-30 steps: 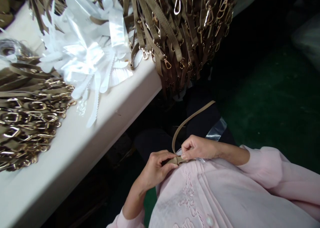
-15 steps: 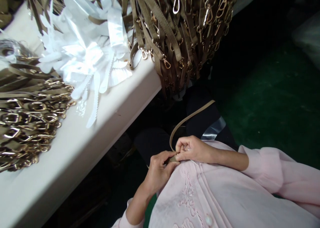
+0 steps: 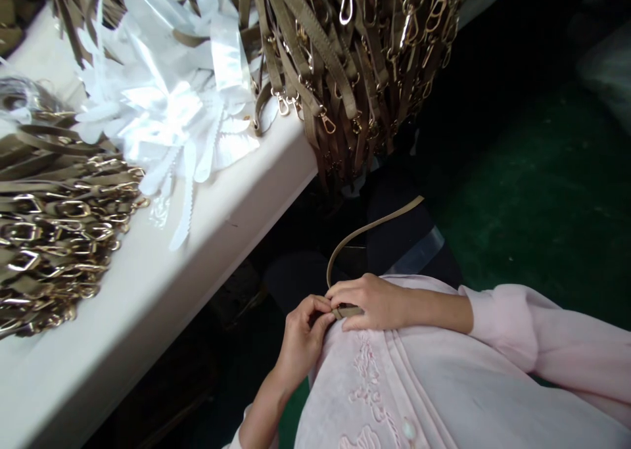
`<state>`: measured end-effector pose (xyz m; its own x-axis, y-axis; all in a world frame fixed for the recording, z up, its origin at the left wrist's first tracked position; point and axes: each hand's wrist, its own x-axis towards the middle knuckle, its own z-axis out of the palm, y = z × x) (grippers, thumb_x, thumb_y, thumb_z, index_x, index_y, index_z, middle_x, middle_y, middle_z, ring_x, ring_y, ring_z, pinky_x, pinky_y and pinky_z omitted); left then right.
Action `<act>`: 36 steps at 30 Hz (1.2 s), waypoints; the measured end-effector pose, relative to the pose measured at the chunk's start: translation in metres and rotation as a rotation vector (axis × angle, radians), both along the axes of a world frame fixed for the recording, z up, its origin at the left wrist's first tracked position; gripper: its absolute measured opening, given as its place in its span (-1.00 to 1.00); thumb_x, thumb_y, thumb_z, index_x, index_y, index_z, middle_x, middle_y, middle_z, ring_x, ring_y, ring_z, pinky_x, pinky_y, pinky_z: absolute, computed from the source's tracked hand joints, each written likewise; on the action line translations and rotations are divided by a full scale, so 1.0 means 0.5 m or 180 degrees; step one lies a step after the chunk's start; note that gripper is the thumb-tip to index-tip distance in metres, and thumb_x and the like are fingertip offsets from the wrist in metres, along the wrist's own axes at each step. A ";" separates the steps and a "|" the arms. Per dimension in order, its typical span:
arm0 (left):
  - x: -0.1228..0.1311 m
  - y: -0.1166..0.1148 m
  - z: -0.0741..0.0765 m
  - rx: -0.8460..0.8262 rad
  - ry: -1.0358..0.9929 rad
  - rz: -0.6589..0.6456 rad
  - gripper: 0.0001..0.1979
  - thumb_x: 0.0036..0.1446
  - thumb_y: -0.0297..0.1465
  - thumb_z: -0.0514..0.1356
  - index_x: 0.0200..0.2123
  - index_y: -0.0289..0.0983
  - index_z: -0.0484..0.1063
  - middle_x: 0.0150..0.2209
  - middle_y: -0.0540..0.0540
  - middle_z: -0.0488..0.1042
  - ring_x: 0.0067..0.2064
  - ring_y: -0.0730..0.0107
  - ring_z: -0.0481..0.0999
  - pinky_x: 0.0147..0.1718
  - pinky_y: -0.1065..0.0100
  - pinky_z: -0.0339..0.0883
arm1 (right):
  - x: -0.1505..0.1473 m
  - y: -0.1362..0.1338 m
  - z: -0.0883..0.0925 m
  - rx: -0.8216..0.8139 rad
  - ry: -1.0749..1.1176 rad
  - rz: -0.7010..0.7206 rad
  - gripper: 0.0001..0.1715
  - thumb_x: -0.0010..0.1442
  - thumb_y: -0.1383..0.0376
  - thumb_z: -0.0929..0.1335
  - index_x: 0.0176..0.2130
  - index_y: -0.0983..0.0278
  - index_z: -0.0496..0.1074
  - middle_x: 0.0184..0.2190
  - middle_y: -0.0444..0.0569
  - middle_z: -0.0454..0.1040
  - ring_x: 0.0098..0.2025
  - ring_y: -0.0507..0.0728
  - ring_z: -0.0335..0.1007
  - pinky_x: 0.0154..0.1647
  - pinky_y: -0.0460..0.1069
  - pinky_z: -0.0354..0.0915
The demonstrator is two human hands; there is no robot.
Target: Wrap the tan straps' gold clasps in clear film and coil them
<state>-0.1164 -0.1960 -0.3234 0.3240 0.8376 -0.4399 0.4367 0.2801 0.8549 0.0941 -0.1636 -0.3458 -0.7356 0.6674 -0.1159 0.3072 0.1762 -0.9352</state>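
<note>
A narrow tan strap curves up from my hands, its far end lying over my dark-clad leg. Close to my lap, my left hand pinches a folded part of this strap between thumb and fingertips. My right hand meets it from the other side, fingers curled over the strap, with thumb and fingertips against the short piece that shows between the hands. Both hands rest just in front of my pink shirt. Whatever lies under the right fingers is hidden.
On the white table lie a pile of white plastic strips and a stack of straps with gold buckles. Many straps with gold snap hooks hang over its corner. The floor is green.
My right hand has shifted left and its fingers now reach over the strap. The left hand has moved slightly left. The strap's near part has moved left with them.
</note>
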 end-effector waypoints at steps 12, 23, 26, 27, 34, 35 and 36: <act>-0.001 -0.010 -0.026 0.0052 0.0444 -0.0253 -0.93 0.14 -0.52 0.21 -0.35 -0.25 0.37 -0.30 -0.01 0.43 -0.27 0.38 0.43 -0.26 0.39 0.27 | -0.019 0.025 -0.036 -0.0384 -0.0035 0.0197 -0.67 0.00 0.28 0.51 -0.18 0.27 0.53 -0.30 -0.10 0.52 -0.27 0.06 0.43 -0.28 -0.12 0.21; -0.007 0.000 -0.025 0.0007 0.0486 -0.0509 -0.91 0.19 -0.54 0.09 -0.37 -0.27 0.29 -0.35 -0.03 0.36 -0.29 0.37 0.36 -0.27 0.37 0.22 | -0.031 0.018 -0.002 0.0542 -0.0863 0.0483 -0.78 0.20 0.20 0.38 -0.12 0.14 0.51 -0.27 -0.11 0.47 -0.34 0.07 0.41 -0.44 -0.09 0.06; -0.013 0.011 -0.030 -0.0159 0.0510 -0.0507 -0.93 0.20 -0.48 0.12 -0.37 -0.28 0.31 -0.35 -0.03 0.37 -0.30 0.36 0.36 -0.28 0.37 0.22 | -0.044 0.019 0.019 0.1086 -0.1263 0.0688 -0.80 0.24 0.26 0.31 -0.14 0.22 0.46 -0.24 -0.06 0.47 -0.41 0.08 0.41 -0.53 -0.06 -0.09; -0.015 0.016 -0.030 -0.0207 0.0504 -0.0515 -0.91 0.20 -0.45 0.13 -0.38 -0.29 0.31 -0.36 -0.03 0.37 -0.31 0.36 0.36 -0.29 0.38 0.22 | -0.048 0.020 0.024 0.1192 -0.1312 0.0754 -0.81 0.24 0.27 0.31 -0.14 0.24 0.44 -0.24 -0.06 0.47 -0.42 0.08 0.41 -0.54 -0.05 -0.12; -0.021 0.041 -0.012 -0.0346 0.0486 -0.0633 -0.81 0.23 -0.33 0.13 -0.40 -0.30 0.32 -0.41 -0.04 0.37 -0.36 0.36 0.34 -0.39 0.40 0.21 | -0.062 0.027 0.019 0.1485 -0.1103 0.0850 -0.85 0.22 0.32 0.29 -0.19 0.22 0.42 -0.27 -0.13 0.48 -0.45 0.04 0.36 -0.55 -0.02 -0.22; -0.022 0.040 -0.009 -0.0325 0.0519 -0.0620 -0.82 0.23 -0.34 0.13 -0.40 -0.30 0.32 -0.41 -0.04 0.37 -0.36 0.36 0.34 -0.38 0.40 0.21 | -0.060 0.025 0.012 0.1523 -0.1059 0.0776 -0.86 0.20 0.31 0.30 -0.20 0.22 0.42 -0.27 -0.13 0.47 -0.45 0.03 0.34 -0.55 -0.02 -0.23; -0.024 0.039 -0.007 -0.0295 0.0553 -0.0601 -0.84 0.23 -0.37 0.12 -0.40 -0.29 0.31 -0.41 -0.03 0.37 -0.35 0.37 0.34 -0.37 0.39 0.20 | -0.057 0.024 0.005 0.1541 -0.1029 0.0672 -0.86 0.19 0.30 0.30 -0.21 0.22 0.42 -0.29 -0.13 0.47 -0.46 0.03 0.32 -0.54 -0.02 -0.24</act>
